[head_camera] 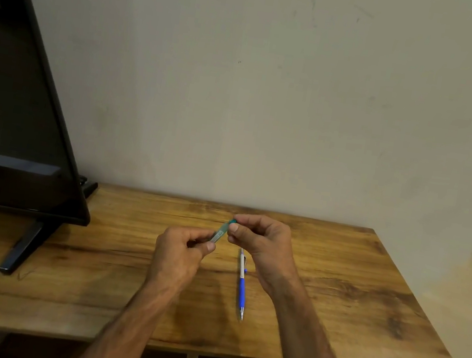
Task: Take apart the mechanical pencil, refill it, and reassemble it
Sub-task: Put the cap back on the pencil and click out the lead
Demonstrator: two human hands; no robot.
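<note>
lead tube [219,233]: one small clear case with a teal cap [233,221], held above the table between both hands, tilted, cap end up and away; contents too small to tell
left hand [178,252]: thumb and fingers pinched shut on the lower end of the lead tube
right hand [260,241]: thumb and forefinger closed on the teal cap; can't tell if cap is seated or loose
pencil [242,285]: one, blue grip and white upper barrel, lying flat on the table just below the right hand, metal tip toward the near edge, untouched
small blue piece [245,270]: sits right beside the pencil's barrel; can't tell if it is the clip or a loose part
counts: 2 hands, 1 tube, 1 pencil, 1 screen
table [362,307]: wood-grain top, dark streaks and knots, pushed against the wall
screen [13,112]: black flat panel on a stand foot, on the left of the table, dark
room: plain pale wall [275,76], scuffed; dark object at far right edge, unclear
</note>
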